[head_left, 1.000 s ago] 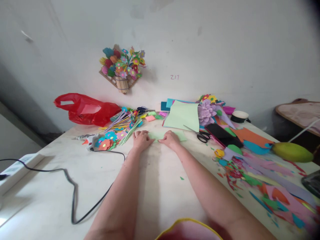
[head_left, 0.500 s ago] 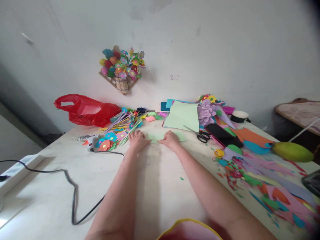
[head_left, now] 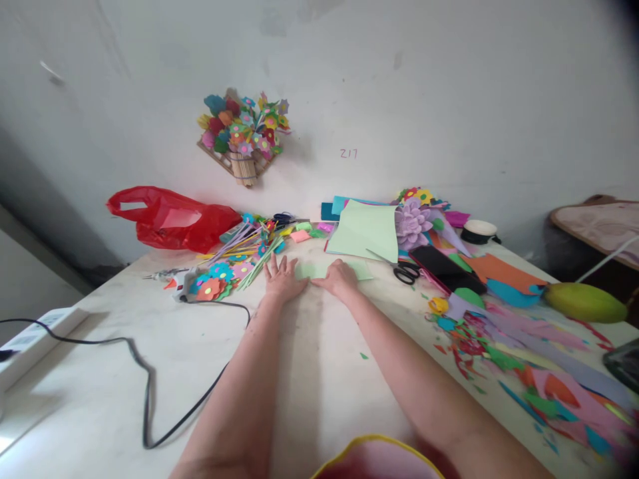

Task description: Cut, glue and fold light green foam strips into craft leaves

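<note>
A narrow pale green piece of paper (head_left: 313, 270) lies on the table under both hands. My left hand (head_left: 283, 279) rests flat on its left end, fingers spread and thumb pointing right. My right hand (head_left: 339, 279) is closed at the paper's near edge, fingers curled and thumb stretched left. The two thumb tips almost meet. Behind the right hand lies a larger pale green sheet (head_left: 364, 229) on a stack of coloured sheets. Black-handled scissors (head_left: 406, 273) sit to the right, their blades across that sheet's corner.
Left of the hands are paper flowers (head_left: 213, 285), thin green sticks (head_left: 262, 263), a glue gun (head_left: 184, 285) with a black cord (head_left: 144, 372), and a red plastic bag (head_left: 172, 223). On the right are a phone (head_left: 446, 269), coloured scraps (head_left: 529, 359) and a mango-like yellow-green object (head_left: 584, 303).
My left hand has slid slightly right along the paper, and its fingers have spread wider. My right hand has stayed almost in place, its thumb a little further left.
</note>
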A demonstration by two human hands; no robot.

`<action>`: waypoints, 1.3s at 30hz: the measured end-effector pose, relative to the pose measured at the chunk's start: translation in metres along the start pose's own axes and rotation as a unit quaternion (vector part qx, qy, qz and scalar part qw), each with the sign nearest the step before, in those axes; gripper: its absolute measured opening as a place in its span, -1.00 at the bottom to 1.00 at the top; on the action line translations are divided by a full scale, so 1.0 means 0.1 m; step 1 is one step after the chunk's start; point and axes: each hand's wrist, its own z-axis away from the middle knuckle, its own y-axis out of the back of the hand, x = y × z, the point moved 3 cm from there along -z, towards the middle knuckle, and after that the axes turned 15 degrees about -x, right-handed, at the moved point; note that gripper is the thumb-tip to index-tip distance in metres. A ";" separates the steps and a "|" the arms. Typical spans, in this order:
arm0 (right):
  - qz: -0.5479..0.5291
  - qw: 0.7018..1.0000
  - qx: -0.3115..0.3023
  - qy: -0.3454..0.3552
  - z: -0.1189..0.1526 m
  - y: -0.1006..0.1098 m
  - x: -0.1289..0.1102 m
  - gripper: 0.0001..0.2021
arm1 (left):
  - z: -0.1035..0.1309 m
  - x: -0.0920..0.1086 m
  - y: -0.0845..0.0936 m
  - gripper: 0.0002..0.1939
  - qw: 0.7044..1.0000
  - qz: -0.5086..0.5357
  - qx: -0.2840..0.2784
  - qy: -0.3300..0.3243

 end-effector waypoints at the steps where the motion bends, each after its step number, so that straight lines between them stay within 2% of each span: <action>1: -0.004 1.000 0.002 0.000 0.00 0.00 0.01 -0.48 | 0.00 0.01 0.00 -0.26 1.000 -0.003 0.001 -0.002; 4: -0.034 0.999 -0.005 0.027 -0.02 0.00 0.08 -0.59 | 0.00 0.03 -0.01 -0.27 1.000 0.001 -0.013 0.005; 7: -0.079 0.992 -0.033 0.095 -0.07 -0.02 0.22 -0.75 | 0.00 0.02 0.00 -0.26 1.000 0.006 -0.025 0.010; 12: -0.109 0.989 -0.022 0.098 -0.12 -0.01 0.44 -0.78 | -0.02 0.01 -0.01 -0.25 0.999 -0.009 -0.032 0.005; 18: -0.102 0.991 -0.015 0.087 -0.08 0.01 0.42 -0.79 | -0.01 0.08 -0.01 -0.25 0.999 -0.038 -0.001 -0.007; 23: -0.088 0.993 -0.012 0.076 -0.04 0.04 0.38 -0.80 | 0.04 0.28 0.00 -0.27 0.998 -0.048 0.011 -0.024; 29: -0.076 0.994 -0.010 0.073 -0.04 0.05 0.37 -0.80 | 0.10 0.48 -0.01 -0.31 0.998 -0.044 0.001 -0.045; 33: -0.082 0.994 -0.008 0.077 -0.04 0.04 0.38 -0.80 | 0.05 0.44 -0.05 -0.27 0.999 -0.032 -0.028 -0.012; 39: -0.098 0.991 -0.005 0.087 -0.06 0.01 0.41 -0.81 | -0.02 0.23 -0.05 -0.24 0.995 -0.010 -0.085 0.043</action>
